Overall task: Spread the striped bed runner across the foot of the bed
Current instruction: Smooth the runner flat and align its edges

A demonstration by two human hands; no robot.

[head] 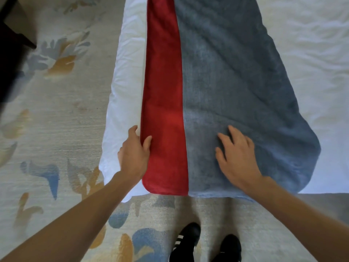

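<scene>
The plush bed runner with one red stripe and one wide grey-blue stripe lies lengthwise up the middle of the frame, flat on the white-sheeted bed, its rounded near end hanging just over the bed's lower edge at bottom centre. The left hand grips the runner's left border — thumb on top of the red stripe, fingers curled over the edge against the white sheet. The right hand is open, palm down, fingers spread and pressed flat on the grey-blue stripe, grasping nothing. A strip of bare sheet shows left of the red edge, and a broad stretch of white bedding lies free to the right of the runner. Below the bed, two black shoes with white stripes stand on a pale carpet with blue and ochre leaf shapes, which is open along the whole left side; a dark furniture piece fills the upper left corner.
</scene>
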